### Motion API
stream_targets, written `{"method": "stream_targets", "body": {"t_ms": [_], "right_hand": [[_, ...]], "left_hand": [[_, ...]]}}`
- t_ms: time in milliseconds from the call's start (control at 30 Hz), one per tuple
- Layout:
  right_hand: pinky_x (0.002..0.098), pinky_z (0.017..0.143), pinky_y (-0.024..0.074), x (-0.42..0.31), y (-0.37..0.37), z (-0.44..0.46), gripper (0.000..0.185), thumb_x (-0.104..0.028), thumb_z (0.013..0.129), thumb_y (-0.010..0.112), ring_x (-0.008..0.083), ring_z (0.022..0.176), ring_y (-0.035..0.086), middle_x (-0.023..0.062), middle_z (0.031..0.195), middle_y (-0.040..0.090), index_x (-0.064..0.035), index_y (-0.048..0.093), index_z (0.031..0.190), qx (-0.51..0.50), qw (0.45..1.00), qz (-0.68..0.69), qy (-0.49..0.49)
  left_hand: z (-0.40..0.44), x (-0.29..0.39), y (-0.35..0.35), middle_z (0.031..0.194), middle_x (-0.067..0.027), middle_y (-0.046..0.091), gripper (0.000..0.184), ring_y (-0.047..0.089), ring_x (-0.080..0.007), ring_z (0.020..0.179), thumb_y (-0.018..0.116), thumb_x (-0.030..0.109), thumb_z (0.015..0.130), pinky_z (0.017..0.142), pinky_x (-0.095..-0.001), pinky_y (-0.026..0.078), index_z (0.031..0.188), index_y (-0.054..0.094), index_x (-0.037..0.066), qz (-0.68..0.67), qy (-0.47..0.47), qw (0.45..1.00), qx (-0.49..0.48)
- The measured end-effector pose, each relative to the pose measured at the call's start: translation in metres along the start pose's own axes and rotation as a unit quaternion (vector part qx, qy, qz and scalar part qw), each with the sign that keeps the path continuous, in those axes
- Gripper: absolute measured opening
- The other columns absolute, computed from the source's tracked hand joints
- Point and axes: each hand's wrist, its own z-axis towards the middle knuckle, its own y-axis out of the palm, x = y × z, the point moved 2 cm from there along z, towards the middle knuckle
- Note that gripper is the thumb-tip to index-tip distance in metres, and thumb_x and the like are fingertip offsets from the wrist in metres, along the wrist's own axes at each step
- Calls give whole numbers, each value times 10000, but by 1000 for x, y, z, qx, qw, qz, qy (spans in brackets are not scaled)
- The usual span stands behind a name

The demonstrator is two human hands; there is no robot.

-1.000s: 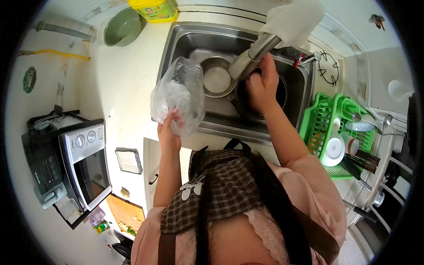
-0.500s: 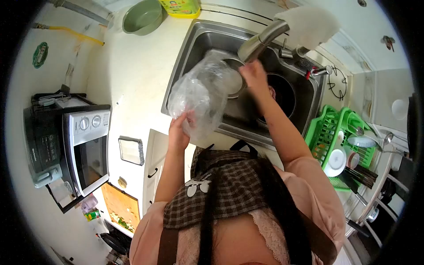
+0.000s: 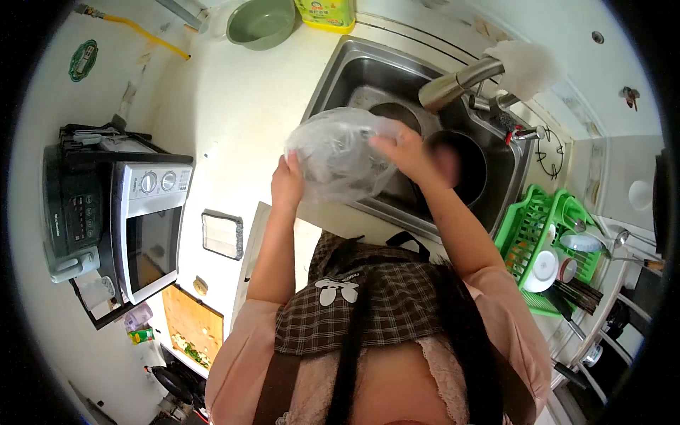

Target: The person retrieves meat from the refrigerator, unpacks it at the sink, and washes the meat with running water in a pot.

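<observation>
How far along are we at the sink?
Looks done: cut pieces lie on the cutting board. In hand: left hand and right hand hold the clear plastic bag. Probably remaining: bag not set down; dark pan sits in the sink.

The pink thing (image 3: 445, 164) in the black pan (image 3: 473, 167) is too blurry to name. The see-through bag (image 3: 338, 154) hides part of the round pan (image 3: 401, 113), and the yellow jug's (image 3: 327, 14) top is cut off by the view's edge.
</observation>
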Motion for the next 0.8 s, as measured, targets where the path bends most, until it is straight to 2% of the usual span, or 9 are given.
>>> {"method": "stream_targets", "body": {"t_ms": [233, 333, 400, 500, 567, 600, 667, 733, 800], "right_hand": [[315, 792, 445, -29, 43, 0, 547, -333, 618, 751, 201, 896, 582, 112, 955, 618, -41, 567, 1042, -14, 988, -113, 103], [334, 791, 449, 6, 63, 7, 528, -337, 649, 716, 237, 918, 582, 138, 972, 614, -36, 559, 1053, 10, 984, -177, 33], [359, 789, 447, 34, 55, 17, 465, -324, 679, 667, 298, 926, 575, 153, 967, 613, -44, 573, 1038, 187, 937, -276, 99], [373, 791, 442, 50, 28, 32, 416, -282, 704, 618, 336, 940, 560, 153, 966, 612, -69, 574, 1059, 117, 898, -368, 209], [366, 787, 443, 54, 31, 40, 441, -265, 698, 623, 336, 932, 560, 163, 962, 610, -70, 558, 1088, 99, 920, -370, 81], [359, 783, 444, 50, 37, 43, 468, -249, 692, 627, 337, 925, 561, 173, 958, 608, -71, 542, 1117, 81, 926, -366, -44], [348, 787, 439, 25, 44, 37, 513, -278, 707, 642, 307, 946, 565, 168, 1007, 604, -50, 516, 1150, 74, 943, -324, 28], [358, 799, 424, 17, 51, 33, 550, -319, 706, 668, 290, 987, 544, 155, 1068, 583, -44, 515, 1156, 144, 953, -77, 255], [326, 738, 431, 18, 51, 39, 453, -259, 717, 668, 233, 910, 538, 105, 1005, 575, -39, 533, 1088, 164, 944, 6, 287]], "left_hand": [[31, 20, 6, 967, -292, 561, 549, 515, -432, 958, 258, 396, 909, 831, -443, 405, 1039, 534, -60, 22, 21, 991, -128], [38, 36, -6, 964, -288, 564, 529, 516, -425, 964, 271, 378, 911, 839, -427, 403, 1036, 536, -63, 9, 48, 984, -173], [51, 30, -15, 961, -284, 568, 517, 519, -419, 966, 278, 366, 912, 841, -414, 405, 1035, 538, -64, -1, 64, 982, -178], [77, 12, -30, 1065, -247, 548, 502, 541, -358, 979, 378, 378, 888, 833, -383, 417, 1140, 477, -46, -137, 8, 966, -219], [83, 23, -46, 1187, -191, 483, 574, 528, -271, 1007, 511, 364, 836, 827, -356, 422, 1264, 366, 10, -193, -27, 901, -387], [100, 21, -51, 1187, -191, 483, 574, 528, -271, 1007, 511, 364, 836, 827, -356, 422, 1264, 366, 10, -194, -21, 903, -383], [150, 12, -55, 1221, -157, 441, 704, 505, -221, 1017, 606, 348, 782, 827, -349, 420, 1332, 269, 66, -176, 80, 935, -296], [209, 17, -54, 1141, -173, 486, 629, 525, -234, 974, 589, 280, 799, 823, -347, 423, 1324, 300, 90, -190, 98, 965, -149], [268, 24, -53, 1055, -193, 561, 561, 578, -261, 882, 580, 271, 810, 756, -342, 451, 1295, 355, 102, -117, 165, 979, -26]]}}
